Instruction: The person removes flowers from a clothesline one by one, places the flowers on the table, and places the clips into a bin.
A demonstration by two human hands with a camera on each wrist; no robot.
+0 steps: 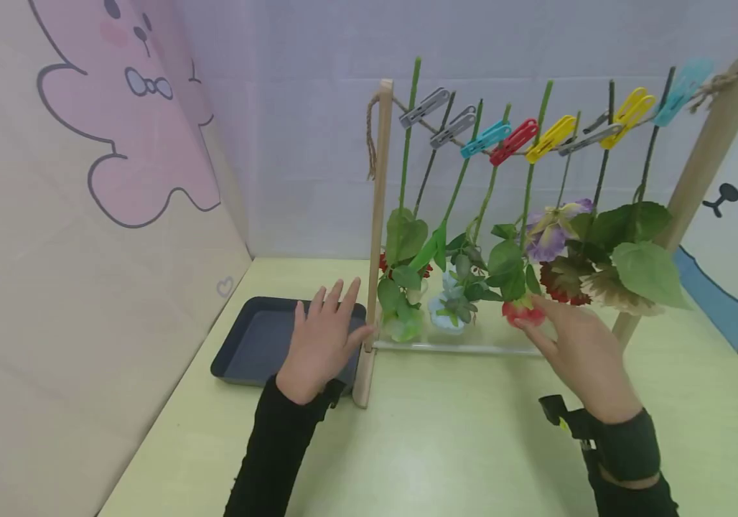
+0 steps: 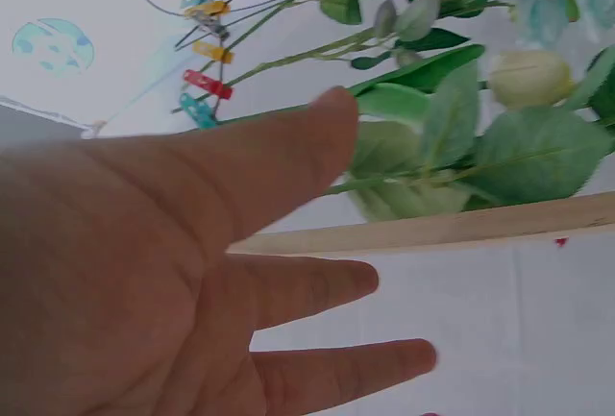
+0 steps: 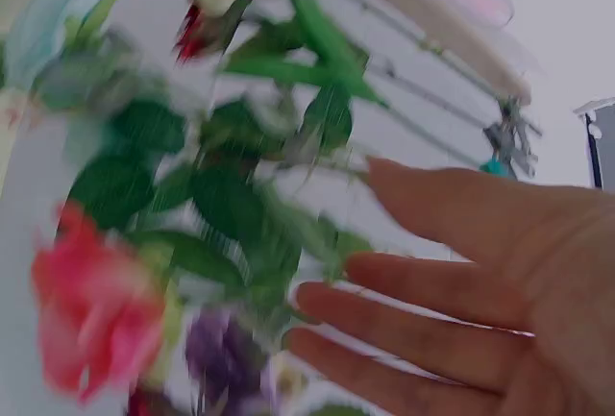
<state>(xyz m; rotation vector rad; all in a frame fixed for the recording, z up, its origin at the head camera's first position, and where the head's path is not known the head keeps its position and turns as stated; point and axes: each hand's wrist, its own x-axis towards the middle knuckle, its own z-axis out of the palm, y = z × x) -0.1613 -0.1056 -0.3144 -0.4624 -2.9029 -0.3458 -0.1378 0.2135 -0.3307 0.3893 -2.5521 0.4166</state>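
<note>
Artificial flowers hang upside down by their stems from a rope, held by clothespins. My right hand (image 1: 582, 352) is at the pinkish-red flower (image 1: 522, 314), thumb and fingers extended close to its petals and leaves. The right wrist view shows nothing gripped between those fingers; the pink flower (image 3: 96, 310) and a purple flower (image 3: 229, 354) hang beyond the fingertips. My left hand (image 1: 319, 341) is spread with straight fingers beside the rack's left wooden post (image 1: 378, 215), overlapping the dark tray. Its thumb is nearest the green leaves (image 2: 543, 147) in the left wrist view.
A dark rectangular tray (image 1: 255, 337) sits on the pale table (image 1: 446, 431) left of the rack. The right wooden post (image 1: 718, 151) leans outward. Grey clothespins (image 1: 425, 108), a red clothespin (image 1: 514, 141) and several others line the rope. A clear bar (image 1: 459, 348) spans the rack's base.
</note>
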